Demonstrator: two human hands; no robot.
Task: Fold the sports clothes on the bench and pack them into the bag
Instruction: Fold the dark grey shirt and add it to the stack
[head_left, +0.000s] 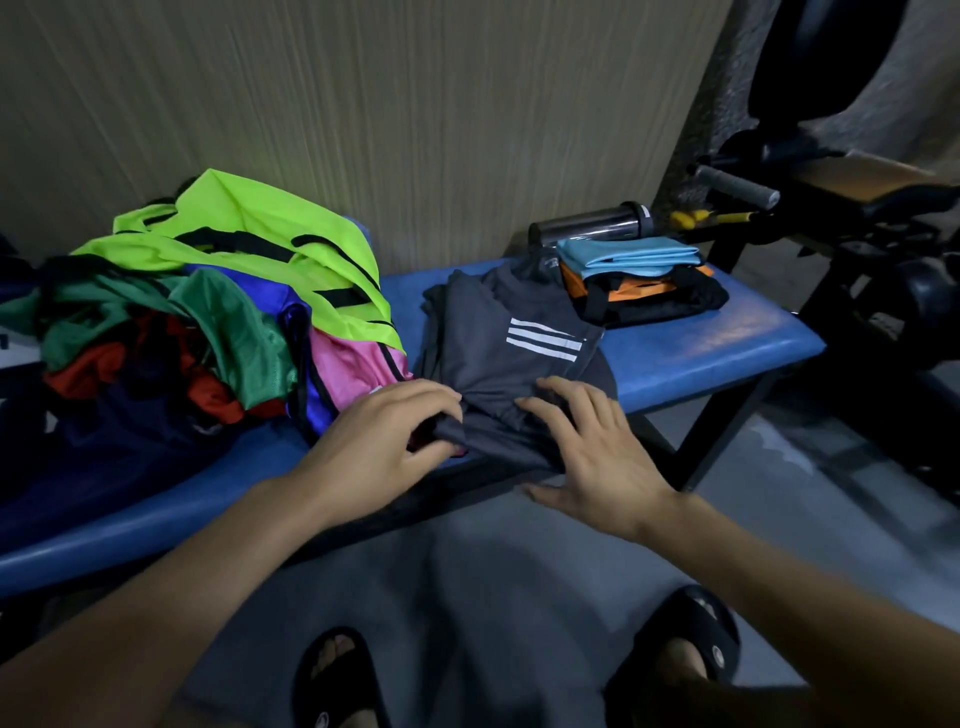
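Left of frame: loose pile (208, 322) of unfolded bibs, lime, green, red, pink, on the blue bench (727, 343). Centre: grey shirt (498, 338) with white stripes, lying flat, pile just beside it. Its long axis runs from the near bench edge up toward the wall, collar end far, hem near, tilted slightly right. Left hand (384, 441) pinches the near hem, fingers curled into the bunched cloth. Right hand (592, 457) has fingers spread nearly flat, pressing the hem, gripping nothing. Best move, I'd judge: smooth the bunched hem first, then fold it up toward the stripes with edges square. Right: folded stack (644, 280), blue on orange and black, bottle (592, 223) behind. Bag not identifiable.
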